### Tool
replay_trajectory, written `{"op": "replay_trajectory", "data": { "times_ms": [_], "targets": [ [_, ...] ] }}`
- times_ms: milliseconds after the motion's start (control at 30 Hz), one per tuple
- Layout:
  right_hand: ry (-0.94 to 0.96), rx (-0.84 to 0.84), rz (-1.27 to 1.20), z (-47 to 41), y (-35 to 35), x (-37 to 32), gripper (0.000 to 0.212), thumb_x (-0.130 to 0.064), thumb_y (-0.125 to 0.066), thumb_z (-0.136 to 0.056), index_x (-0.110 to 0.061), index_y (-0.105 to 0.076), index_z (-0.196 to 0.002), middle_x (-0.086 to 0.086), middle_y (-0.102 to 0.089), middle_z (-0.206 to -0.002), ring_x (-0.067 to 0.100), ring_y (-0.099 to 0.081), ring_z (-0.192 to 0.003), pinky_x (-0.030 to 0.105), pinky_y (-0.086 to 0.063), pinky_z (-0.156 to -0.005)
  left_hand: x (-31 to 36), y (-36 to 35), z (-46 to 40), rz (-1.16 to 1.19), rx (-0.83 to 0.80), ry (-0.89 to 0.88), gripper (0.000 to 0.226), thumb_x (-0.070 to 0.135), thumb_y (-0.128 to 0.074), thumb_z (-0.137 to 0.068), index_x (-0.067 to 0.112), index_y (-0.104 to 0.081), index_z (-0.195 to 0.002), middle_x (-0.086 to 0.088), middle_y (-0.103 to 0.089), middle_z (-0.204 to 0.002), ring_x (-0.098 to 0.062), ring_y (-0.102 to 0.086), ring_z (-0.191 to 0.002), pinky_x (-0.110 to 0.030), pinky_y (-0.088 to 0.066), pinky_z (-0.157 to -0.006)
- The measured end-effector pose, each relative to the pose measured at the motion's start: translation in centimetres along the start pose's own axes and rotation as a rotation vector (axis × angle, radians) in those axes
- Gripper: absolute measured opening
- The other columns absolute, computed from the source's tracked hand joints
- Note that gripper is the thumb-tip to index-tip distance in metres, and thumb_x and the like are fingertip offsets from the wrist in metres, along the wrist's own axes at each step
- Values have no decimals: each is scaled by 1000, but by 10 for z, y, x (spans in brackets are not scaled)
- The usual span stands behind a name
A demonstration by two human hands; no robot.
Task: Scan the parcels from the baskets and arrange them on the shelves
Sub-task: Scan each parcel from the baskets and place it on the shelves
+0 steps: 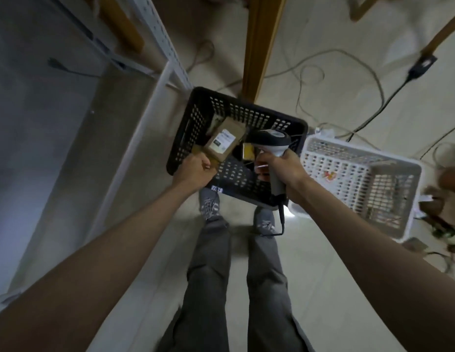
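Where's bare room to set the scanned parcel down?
The grey shelf board left of the black basket lies bare but for a dark cable near its back. Floor between the shoes and the white basket is open too. Crowded: cables behind both baskets; the black basket holds more parcels under the one in the left hand.

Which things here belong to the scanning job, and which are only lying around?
For the job:
- parcel, held by left hand
- scanner, held by right hand
- black basket
- white basket
- shelf frame

Lying about:
- floor cables
- power adapter
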State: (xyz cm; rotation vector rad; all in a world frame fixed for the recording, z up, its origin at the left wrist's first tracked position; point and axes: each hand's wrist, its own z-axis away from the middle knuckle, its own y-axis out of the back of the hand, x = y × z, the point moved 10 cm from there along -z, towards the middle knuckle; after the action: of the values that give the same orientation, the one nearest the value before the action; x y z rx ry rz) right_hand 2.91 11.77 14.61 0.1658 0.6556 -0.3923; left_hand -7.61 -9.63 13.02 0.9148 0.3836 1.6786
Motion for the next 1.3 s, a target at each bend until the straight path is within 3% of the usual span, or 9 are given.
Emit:
{"op": "replay_trajectory", "data": {
  "times_ms": [133, 400, 600, 700, 867, 967, 1067, 1167, 1300],
  "targets": [
    [-77, -14, -50, -73, -23, 64, 7, -4, -61, -95, -5, -64, -102, 11, -67, -80, 23, -65, -70, 33, -59, -62, -41, -51, -78, -21, -54, 23, 25, 34, -70, -90, 19, -64, -109, -4, -65, -118, -24, -63, -108, -41, -53, -91],
    [-153, -47, -174, -193, -59, 162, 10, -7, -63, -95, -16, -64, -99, 0, -68, -82, 16, -66, -71, 36, -61, -70, -99, -134, -209, -39, -49, 14, 39, 24, -72, -85, 15, -62, -122, -8, -50, -135, -26, -50, -124, -39, -45, -102],
    [-118, -161, -263, -253, -87, 196, 16, -11, -62, -97, -14, -67, -112, 7, -72, -99, 20, -68, -82, 33, -60, -72, -122, -172, -291, -32, -14, 53, 66, 27, -77, -82, 11, -46, -138, -11, -45, -142, -26, -43, -132, -37, -40, -106],
    [-104, -161, -263, -276, -93, 207, 22, -14, -62, -98, -16, -68, -119, 7, -76, -111, 23, -74, -97, 36, -62, -78, -132, -188, -320, -60, 4, 94, 91, 32, -77, -80, 14, -27, -153, -11, -34, -154, -31, -32, -142, -43, -34, -114],
    [-105, -133, -292, -302, -97, 223, 22, -14, -63, -94, -15, -71, -115, 3, -77, -105, 21, -71, -93, 42, -58, -85, -147, -208, -353, -79, -6, 133, 116, 37, -86, -72, 15, -12, -159, -12, -29, -159, -32, -27, -147, -46, -28, -119],
    [-136, -103, -300, -308, -96, 235, 21, -13, -63, -97, -12, -70, -116, 6, -77, -109, 25, -74, -100, 44, -57, -96, -155, -216, -364, -56, -21, 167, 118, 32, -87, -72, 16, -10, -159, -13, -32, -159, -33, -31, -146, -47, -30, -118],
    [-163, -91, -319, -306, -93, 243, 28, -13, -62, -98, -10, -67, -125, 8, -76, -115, 26, -73, -105, 40, -60, -88, -161, -221, -366, -55, -25, 191, 116, 32, -86, -73, 19, -9, -160, -13, -37, -156, -35, -31, -145, -49, -32, -116],
    [-161, -66, -357, -304, -88, 245, 27, -7, -59, -99, -9, -66, -125, 2, -77, -104, 16, -74, -88, 28, -59, -73, -160, -226, -366, -133, -58, 181, 116, 40, -86, -73, 20, -11, -159, -12, -36, -157, -37, -22, -148, -50, -25, -119],
    [-168, -48, -345, -300, -85, 245, 22, -7, -58, -99, -10, -67, -119, -4, -78, -92, 11, -73, -80, 31, -61, -75, -150, -231, -362, -178, -75, 139, 99, 42, -86, -74, 12, -32, -151, -12, -28, -155, -34, -28, -144, -44, -26, -119]
  ]
}}
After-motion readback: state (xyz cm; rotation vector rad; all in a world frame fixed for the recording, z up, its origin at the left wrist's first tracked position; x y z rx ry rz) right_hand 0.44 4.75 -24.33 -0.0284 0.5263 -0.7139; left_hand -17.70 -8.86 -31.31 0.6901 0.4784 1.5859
